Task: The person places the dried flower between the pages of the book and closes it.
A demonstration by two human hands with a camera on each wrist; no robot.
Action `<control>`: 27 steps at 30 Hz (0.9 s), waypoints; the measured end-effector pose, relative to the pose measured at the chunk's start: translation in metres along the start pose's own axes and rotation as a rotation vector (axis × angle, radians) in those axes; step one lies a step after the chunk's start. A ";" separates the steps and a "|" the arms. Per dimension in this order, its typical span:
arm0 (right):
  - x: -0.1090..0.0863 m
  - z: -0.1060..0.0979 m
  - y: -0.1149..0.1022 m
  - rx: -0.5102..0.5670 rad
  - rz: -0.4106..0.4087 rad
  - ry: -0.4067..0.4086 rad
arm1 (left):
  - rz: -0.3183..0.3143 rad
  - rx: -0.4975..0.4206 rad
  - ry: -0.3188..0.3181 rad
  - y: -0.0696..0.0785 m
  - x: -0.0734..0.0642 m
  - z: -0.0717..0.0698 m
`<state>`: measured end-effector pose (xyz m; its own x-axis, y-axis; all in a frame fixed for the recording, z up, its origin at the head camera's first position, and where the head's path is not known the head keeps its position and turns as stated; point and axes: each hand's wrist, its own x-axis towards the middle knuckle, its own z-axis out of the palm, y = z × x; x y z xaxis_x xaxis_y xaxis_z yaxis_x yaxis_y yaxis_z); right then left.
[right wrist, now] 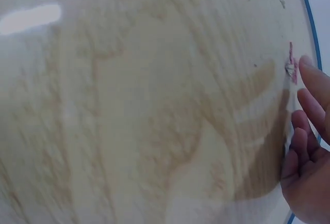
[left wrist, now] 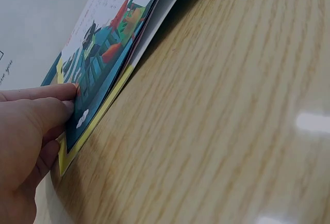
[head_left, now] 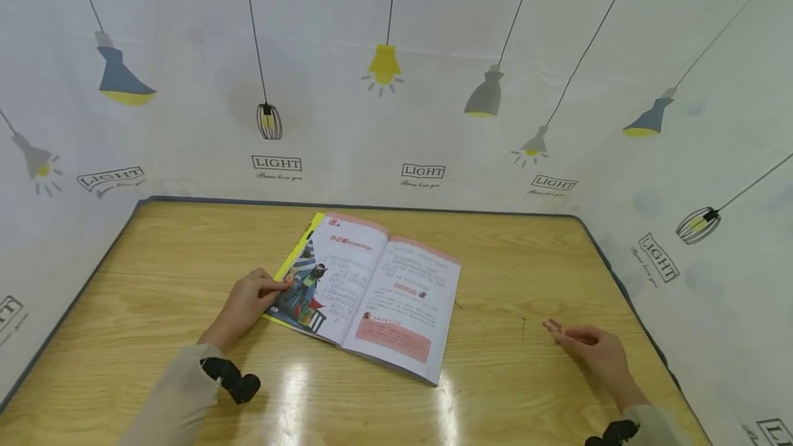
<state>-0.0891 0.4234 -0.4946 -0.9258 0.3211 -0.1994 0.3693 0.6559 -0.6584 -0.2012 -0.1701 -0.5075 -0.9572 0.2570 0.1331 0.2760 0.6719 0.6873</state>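
Yellow-edged, white-paged paperback book (head_left: 372,294) has been opened on the wood-grain counter (head_left: 508,405), not closed yet. Its left edge's pinched by the left hand (head_left: 246,301); whether the tiny reddish trinket (head_left: 553,327) is pinched by the right hand (head_left: 597,356) can't be told.

Wood-grain tabletop (head_left: 495,391), open illustrated book (head_left: 365,288)

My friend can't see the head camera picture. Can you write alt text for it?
An illustrated book lies open on a wood-grain table, its left edge held by a person's left hand. The right hand is farther right, fingertips at a small reddish item too unclear to name. Behind is a white backdrop printed with hanging lamps.
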 end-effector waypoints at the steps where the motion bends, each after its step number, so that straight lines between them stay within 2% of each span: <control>1: -0.001 0.002 0.001 0.007 -0.002 0.021 | -0.001 -0.001 0.004 0.000 0.000 0.000; 5: -0.002 0.011 0.003 0.001 0.002 0.104 | 0.000 -0.007 0.007 0.000 -0.001 0.001; 9: -0.003 0.016 0.002 -0.012 0.018 0.146 | -0.012 -0.014 0.003 0.001 -0.001 0.001; 20: -0.005 0.019 -0.003 -0.038 0.040 0.148 | -0.049 -0.025 0.007 0.001 -0.001 0.001; 27: -0.005 0.021 -0.003 -0.039 0.013 0.123 | -0.020 -0.014 0.020 -0.001 -0.002 0.002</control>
<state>-0.0872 0.4057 -0.5071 -0.9047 0.4099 -0.1158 0.3867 0.6765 -0.6267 -0.1992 -0.1695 -0.5102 -0.9642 0.2291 0.1335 0.2553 0.6667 0.7002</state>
